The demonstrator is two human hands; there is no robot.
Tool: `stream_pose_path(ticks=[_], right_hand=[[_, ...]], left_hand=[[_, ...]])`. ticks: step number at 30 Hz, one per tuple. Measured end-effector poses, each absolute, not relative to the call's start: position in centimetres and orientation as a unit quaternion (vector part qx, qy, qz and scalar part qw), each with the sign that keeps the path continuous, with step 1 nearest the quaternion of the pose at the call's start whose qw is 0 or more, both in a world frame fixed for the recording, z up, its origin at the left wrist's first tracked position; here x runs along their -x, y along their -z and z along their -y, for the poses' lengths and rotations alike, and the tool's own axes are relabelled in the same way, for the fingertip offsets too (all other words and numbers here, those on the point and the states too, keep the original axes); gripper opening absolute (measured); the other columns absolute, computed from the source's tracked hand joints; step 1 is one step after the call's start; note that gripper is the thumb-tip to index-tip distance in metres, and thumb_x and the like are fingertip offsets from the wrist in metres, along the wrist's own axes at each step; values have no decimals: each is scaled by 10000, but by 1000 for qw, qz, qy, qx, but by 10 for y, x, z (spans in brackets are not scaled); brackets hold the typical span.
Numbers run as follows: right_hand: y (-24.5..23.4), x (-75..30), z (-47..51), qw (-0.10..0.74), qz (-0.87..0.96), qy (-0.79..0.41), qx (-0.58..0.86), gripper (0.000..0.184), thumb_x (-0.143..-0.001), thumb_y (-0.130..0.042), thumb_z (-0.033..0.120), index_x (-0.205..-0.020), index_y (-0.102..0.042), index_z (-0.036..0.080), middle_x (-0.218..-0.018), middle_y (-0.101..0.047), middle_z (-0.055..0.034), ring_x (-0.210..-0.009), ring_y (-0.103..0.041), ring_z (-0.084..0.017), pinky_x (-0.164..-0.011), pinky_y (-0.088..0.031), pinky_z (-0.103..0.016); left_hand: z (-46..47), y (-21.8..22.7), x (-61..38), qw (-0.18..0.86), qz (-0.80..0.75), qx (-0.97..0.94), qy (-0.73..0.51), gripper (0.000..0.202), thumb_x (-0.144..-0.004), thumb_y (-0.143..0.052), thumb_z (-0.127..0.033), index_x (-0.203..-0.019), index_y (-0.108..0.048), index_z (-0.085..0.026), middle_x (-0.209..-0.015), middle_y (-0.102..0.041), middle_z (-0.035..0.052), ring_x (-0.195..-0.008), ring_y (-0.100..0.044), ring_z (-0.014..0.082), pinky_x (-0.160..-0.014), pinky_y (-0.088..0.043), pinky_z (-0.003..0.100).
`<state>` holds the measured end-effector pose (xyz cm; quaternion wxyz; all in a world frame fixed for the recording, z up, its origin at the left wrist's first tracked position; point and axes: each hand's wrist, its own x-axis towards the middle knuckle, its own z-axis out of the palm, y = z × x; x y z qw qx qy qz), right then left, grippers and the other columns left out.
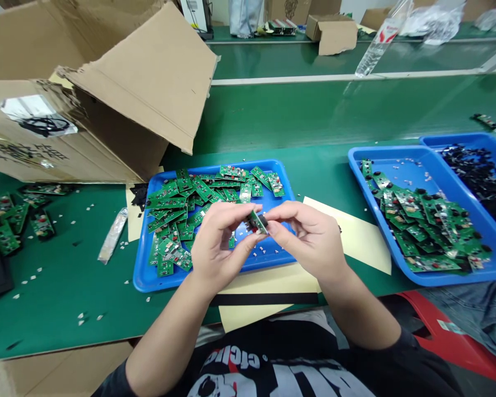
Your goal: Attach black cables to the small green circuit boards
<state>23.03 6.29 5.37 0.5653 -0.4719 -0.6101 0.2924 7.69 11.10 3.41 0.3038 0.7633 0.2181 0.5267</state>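
Over the front of a blue tray (139,270), my left hand (221,242) pinches a small green circuit board (257,221) by its ends, between thumb and fingers. My right hand (308,237) meets it from the other side, thumb and forefinger closed on a small black part (264,219) at the board's edge. Whether that part is fixed to the board is hard to tell. Beneath and behind my hands, many green circuit boards (169,212) lie heaped in the tray, with tiny white bits scattered at its right.
A second blue tray (355,160) at right holds boards with black parts; another tray (434,138) beyond holds loose black pieces. An open cardboard box (119,149) stands at left. Loose boards (14,220) and a plastic strip packet (113,234) lie left. A bottle (378,47) leans behind.
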Motion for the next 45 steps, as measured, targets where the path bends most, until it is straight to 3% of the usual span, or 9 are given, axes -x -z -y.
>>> stream_pose_path(ticks=[4, 9, 16, 24, 28, 33, 38, 41, 45], right_hand=[[-52, -230, -64, 562, 636, -224, 479, 67, -844, -597, 215, -894, -642, 214, -832, -687, -13, -769, -643, -134, -682, -536, -267], [-53, -229, -67, 533, 686, -126, 480, 86, -852, -566, 161, -811, -629, 202, -733, -673, 2, -690, -616, -121, -650, -504, -265], [-48, -219, -65, 457, 712, 34, 532, 165, -844, -520, 130, -717, -602, 195, -626, -620, -12, -599, -559, -140, -579, -450, -287], [-48, -239, -74, 500, 587, 58, 634, 128, -801, -533, 132, -698, -563, 201, -640, -583, -3, -572, -542, -127, -545, -457, -273], [-52, -259, -77, 584, 507, -163, 612, 45, -795, -595, 215, -826, -564, 204, -706, -569, 17, -584, -577, -114, -540, -507, -262], [-54, -243, -67, 532, 537, -444, 480, 340, -712, -698, 191, -982, -492, 219, -854, -591, 12, -694, -611, -100, -637, -545, -249], [-53, -233, -71, 530, 517, -463, 487, 313, -723, -650, 172, -980, -474, 211, -848, -538, 22, -687, -580, -76, -667, -519, -235], [-58, -233, -74, 525, 522, -456, 493, 303, -721, -638, 179, -975, -477, 214, -871, -516, 23, -675, -557, -65, -646, -497, -222], [-65, -241, -68, 493, 534, -444, 524, 297, -709, -620, 175, -972, -490, 217, -855, -532, 24, -662, -568, -77, -619, -495, -232]], left_hand=[[-104, -38, -78, 330, -235, -773, -488, 474, -870, -579, -206, -1324, -460, -275, -1116, -648, 76, -916, -657, 158, -789, -575, 274], [-101, -44, -78, 316, -305, -758, -482, 300, -856, -569, -165, -1147, -622, -215, -1014, -715, 47, -824, -682, 135, -752, -575, 228], [-102, -44, -81, 276, -368, -768, -446, 189, -800, -619, -190, -975, -688, -212, -893, -753, 8, -697, -710, 122, -685, -600, 199], [-104, -38, -87, 421, -362, -665, -500, 152, -766, -639, -211, -903, -681, -159, -699, -721, 15, -560, -676, 111, -502, -552, 170], [-108, -42, -84, 549, -347, -588, -483, 214, -783, -669, -285, -956, -652, -160, -768, -722, 50, -649, -708, 158, -555, -570, 224], [-112, -39, -84, 552, -360, -569, -491, 249, -803, -661, -335, -995, -633, -179, -681, -682, 12, -623, -686, 139, -513, -532, 204], [-120, -41, -77, 315, -390, -697, -513, 99, -791, -663, -251, -853, -691, -179, -875, -702, 45, -825, -670, 156, -615, -551, 222], [-125, -42, -75, 182, -373, -768, -487, 57, -804, -643, -203, -814, -695, -182, -759, -684, 14, -706, -638, 125, -633, -532, 228], [-127, -37, -80, 171, -326, -806, -463, 92, -845, -584, -220, -837, -666, -180, -772, -675, 21, -711, -636, 135, -651, -533, 239]])
